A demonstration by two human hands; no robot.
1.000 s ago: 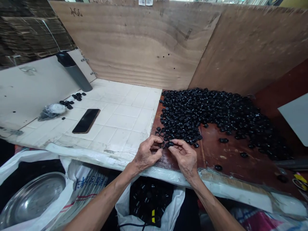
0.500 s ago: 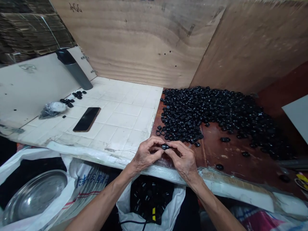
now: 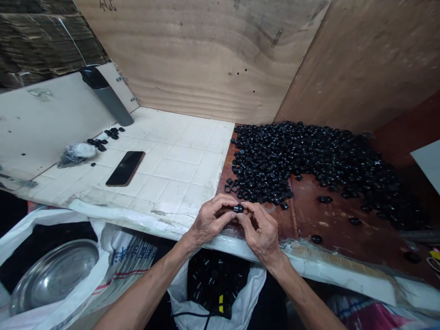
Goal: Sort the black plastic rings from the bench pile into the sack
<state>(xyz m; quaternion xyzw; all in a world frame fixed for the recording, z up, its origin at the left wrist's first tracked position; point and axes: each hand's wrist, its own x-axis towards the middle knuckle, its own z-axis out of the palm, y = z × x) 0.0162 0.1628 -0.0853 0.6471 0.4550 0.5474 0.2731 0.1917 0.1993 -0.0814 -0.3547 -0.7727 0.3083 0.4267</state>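
Between my two hands is a small black cylindrical plastic part [image 3: 238,208], held just above the front edge of the worktop. My left hand [image 3: 213,215] pinches its left end with thumb and forefinger. On its right end, my right hand [image 3: 260,224] closes thumb and fingertips. Behind and to the right spreads a large heap of similar black plastic parts [image 3: 292,156] on the reddish-brown board [image 3: 309,215]. Below my hands, an open white sack [image 3: 252,293] holds more black parts [image 3: 213,275].
On the white tiled surface [image 3: 178,160] at left lie a phone [image 3: 125,168], a plastic-wrapped bundle [image 3: 77,153] and a few black pieces [image 3: 98,144]. A grey bottle [image 3: 112,103] leans at the back corner. Plywood panels [image 3: 206,55] rise behind. A metal bowl [image 3: 57,275] sits in another sack.
The view has shifted slightly. Both hands stay at the front edge, and the right fingers have moved a little around the black part.
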